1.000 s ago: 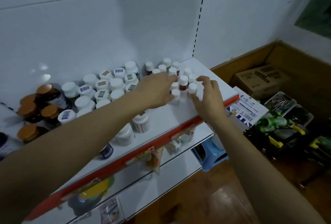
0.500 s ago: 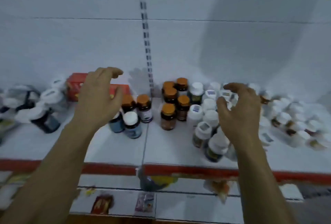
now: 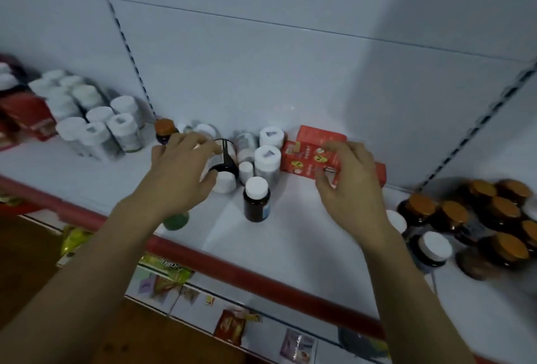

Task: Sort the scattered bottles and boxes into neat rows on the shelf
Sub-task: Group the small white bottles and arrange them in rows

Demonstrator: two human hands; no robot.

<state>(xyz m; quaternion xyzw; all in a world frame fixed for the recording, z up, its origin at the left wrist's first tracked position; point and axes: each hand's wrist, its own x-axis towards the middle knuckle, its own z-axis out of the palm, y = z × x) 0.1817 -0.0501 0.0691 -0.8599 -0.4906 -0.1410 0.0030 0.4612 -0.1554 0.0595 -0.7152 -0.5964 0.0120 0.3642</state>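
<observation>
So here's my shelf [image 3: 290, 235] situation. My left hand [image 3: 180, 171] is curled round a dark bottle [image 3: 224, 158] that's tipped over at an angle, white cap toward me. My fingers are hooked over the top of it and my thumb is pressed into its side, so it's a proper grip, not just a touch. My right hand [image 3: 348, 186] has the red box [image 3: 308, 157], fingers bent over its top edge and thumb pinching the near face. The box sits at the back of the shelf, right up by the wall.

Between my hands there's a little huddle: two white-capped bottles [image 3: 268, 157] just beside the box's left end, and a brown bottle [image 3: 256, 201] standing upright on its own a bit nearer the front. An orange-capped bottle [image 3: 165, 128] pokes out behind my left fingers.

Off to the left is a bunch of white bottles [image 3: 96, 128], kinda blurry. On the far right are the amber jars [image 3: 494, 218] with orange lids, well apart from the box. The shelf's red front strip [image 3: 232, 267] runs under my forearms, with some packets [image 3: 231, 324] on the level below.
</observation>
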